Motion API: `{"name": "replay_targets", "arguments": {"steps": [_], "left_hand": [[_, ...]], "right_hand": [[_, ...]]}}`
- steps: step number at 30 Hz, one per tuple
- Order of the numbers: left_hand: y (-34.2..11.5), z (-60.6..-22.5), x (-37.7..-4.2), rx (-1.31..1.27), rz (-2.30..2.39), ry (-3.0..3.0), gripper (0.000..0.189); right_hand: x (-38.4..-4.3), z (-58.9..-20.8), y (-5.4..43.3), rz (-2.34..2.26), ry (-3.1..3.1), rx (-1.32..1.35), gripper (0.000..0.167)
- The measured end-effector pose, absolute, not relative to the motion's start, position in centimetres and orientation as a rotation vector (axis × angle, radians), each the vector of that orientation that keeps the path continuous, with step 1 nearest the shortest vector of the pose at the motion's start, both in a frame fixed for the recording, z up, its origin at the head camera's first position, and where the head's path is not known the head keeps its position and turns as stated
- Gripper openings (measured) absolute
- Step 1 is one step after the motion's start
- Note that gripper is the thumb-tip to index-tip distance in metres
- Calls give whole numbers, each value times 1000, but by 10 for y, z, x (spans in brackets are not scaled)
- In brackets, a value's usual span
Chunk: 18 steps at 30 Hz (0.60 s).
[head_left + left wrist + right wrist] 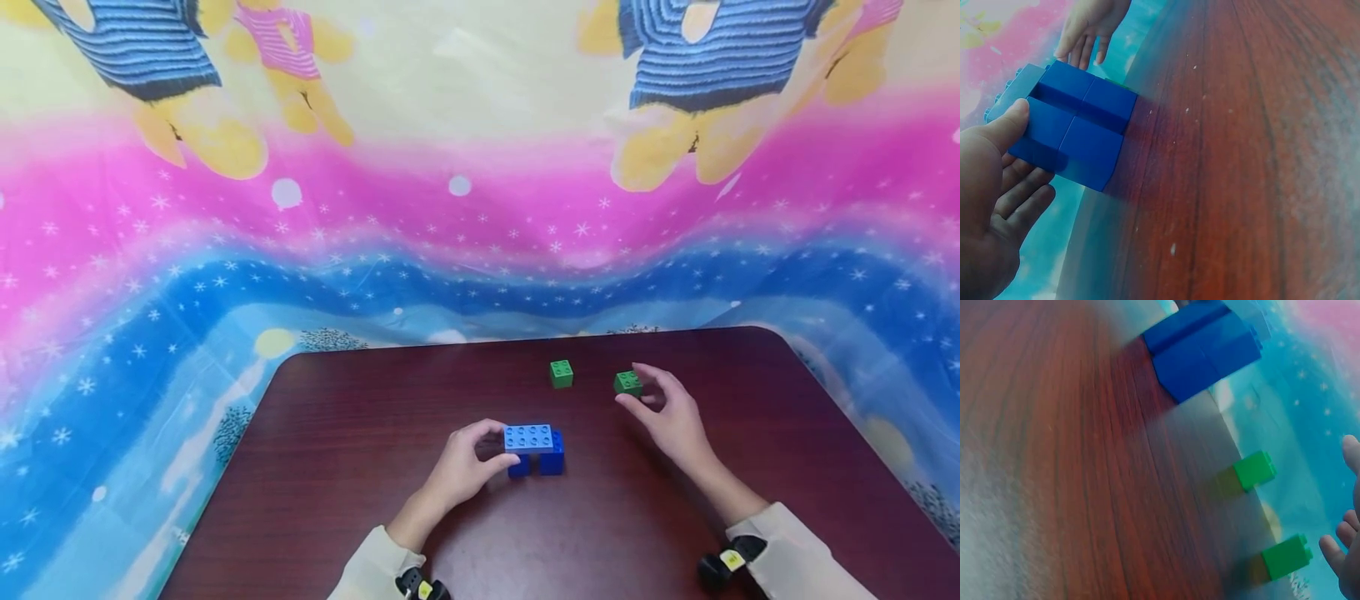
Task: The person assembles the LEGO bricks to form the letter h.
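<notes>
Near the table's middle stands a toy-brick structure: a light blue brick point(527, 437) with studs lies across dark blue bricks point(552, 462), with a gap between the two supports. My left hand point(463, 467) pinches its left end, thumb on the near side and fingers behind. In the left wrist view the thumb point(1013, 122) presses near the seam of the light blue and dark blue bricks. Farther right, my right hand point(678, 423) has thumb and fingers spread beside a small green brick point(627, 383). The right wrist view shows those fingers apart from the green brick point(1287, 557).
A second green brick point(561, 374) sits to the left of the first, toward the back of the dark wooden table point(390, 383). Behind the table's far edge hangs a patterned cloth point(465, 225) in pink and blue.
</notes>
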<state>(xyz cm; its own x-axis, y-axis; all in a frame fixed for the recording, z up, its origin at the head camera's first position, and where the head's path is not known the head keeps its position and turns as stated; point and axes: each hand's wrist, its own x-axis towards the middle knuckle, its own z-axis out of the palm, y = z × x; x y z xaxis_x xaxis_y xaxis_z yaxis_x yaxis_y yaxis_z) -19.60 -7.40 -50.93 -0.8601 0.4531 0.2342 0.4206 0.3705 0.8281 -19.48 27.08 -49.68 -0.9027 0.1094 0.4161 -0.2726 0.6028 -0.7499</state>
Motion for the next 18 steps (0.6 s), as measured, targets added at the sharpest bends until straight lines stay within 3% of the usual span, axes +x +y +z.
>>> {"name": "replay_targets", "arguments": {"steps": [18], "left_hand": [[-74, -506, -194, 803, 1482, 2609, 35]], "right_hand": [[-219, -525, 276, 1329, -2453, -199, 72]]}}
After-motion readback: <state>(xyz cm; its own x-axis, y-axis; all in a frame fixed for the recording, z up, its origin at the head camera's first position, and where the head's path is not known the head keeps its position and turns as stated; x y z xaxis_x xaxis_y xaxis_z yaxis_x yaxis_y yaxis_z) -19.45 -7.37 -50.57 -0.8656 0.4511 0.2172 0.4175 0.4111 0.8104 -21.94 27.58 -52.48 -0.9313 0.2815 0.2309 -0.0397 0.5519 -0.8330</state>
